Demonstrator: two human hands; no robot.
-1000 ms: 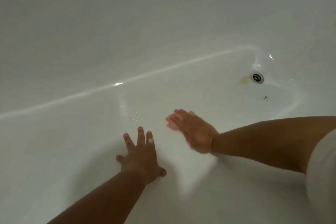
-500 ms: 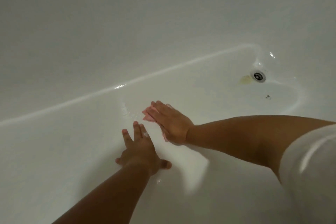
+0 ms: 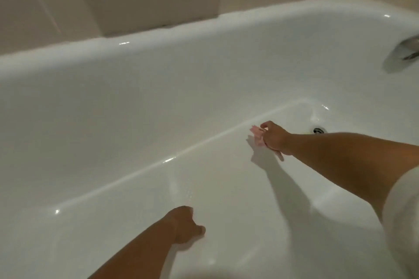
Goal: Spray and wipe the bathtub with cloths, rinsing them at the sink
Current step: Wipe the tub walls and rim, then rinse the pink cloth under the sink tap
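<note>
We log a pink cloth [image 3: 257, 135]: small, crumpled, soft-edged, at the crease where the bathtub [image 3: 136, 102] floor meets the far wall, near the metal drain [image 3: 319, 130]. The tub enamel is glossy white and smooth, with wet glints. The right hand [image 3: 274, 138] is stretched forward, fingers curled round the cloth. The left hand [image 3: 184, 225] rests on the near floor, thumb out; its fingers are blurred, so we cannot tell their spread

Crumpled pink cloth [image 3: 257, 135] on white bathtub [image 3: 136, 106] floor
</note>
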